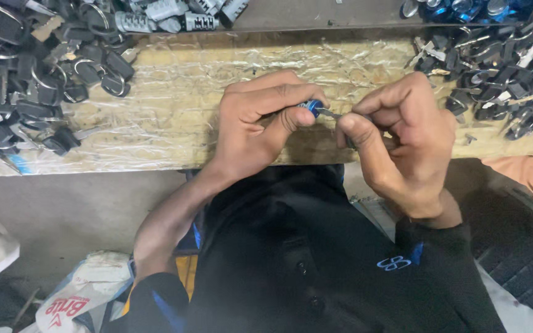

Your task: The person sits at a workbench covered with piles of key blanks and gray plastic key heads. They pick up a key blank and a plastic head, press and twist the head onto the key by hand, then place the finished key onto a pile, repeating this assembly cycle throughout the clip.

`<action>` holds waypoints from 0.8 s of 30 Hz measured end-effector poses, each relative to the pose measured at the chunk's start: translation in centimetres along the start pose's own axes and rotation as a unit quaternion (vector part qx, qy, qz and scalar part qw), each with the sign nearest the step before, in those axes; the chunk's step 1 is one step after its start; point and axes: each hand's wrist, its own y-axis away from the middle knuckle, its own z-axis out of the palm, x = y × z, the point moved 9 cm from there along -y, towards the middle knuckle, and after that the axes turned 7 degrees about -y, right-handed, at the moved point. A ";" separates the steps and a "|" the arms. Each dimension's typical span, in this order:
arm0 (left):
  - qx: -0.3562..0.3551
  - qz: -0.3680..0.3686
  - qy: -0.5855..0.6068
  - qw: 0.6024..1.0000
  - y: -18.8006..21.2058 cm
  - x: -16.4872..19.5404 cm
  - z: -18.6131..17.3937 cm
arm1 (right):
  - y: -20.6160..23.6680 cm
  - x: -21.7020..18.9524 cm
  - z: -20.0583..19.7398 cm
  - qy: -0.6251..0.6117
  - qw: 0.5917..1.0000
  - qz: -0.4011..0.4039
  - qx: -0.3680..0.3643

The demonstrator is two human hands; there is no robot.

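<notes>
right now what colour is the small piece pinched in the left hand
Blue, with a silvery end; the small piece shows best in the head view.

A small blue piece (313, 106), black keys (26, 86) heaped on a pale, plastic-wrapped wooden board (174, 92).

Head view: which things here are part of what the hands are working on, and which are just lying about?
In hand:
left hand pinching a small blue piece
right hand holding a thin metal piece

Lying about:
dark key pile, left
dark key pile, right
silver cylinders
wooden board
</notes>
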 end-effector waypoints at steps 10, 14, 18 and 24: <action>-0.033 0.083 -0.182 0.979 -0.9 5.3 0.4 | -0.7 1.8 2.3 -0.114 0.990 0.023 -0.081; 0.123 -0.056 -0.169 0.976 0.8 2.7 0.5 | -0.9 3.0 3.5 -0.020 1.000 -0.005 -0.016; 0.114 -0.087 -0.165 0.976 2.0 0.3 0.8 | -0.7 3.9 4.1 0.013 0.998 0.039 -0.047; 0.068 -0.157 -0.096 0.981 1.3 -1.9 0.2 | -2.9 1.9 2.8 0.143 0.944 0.087 -0.285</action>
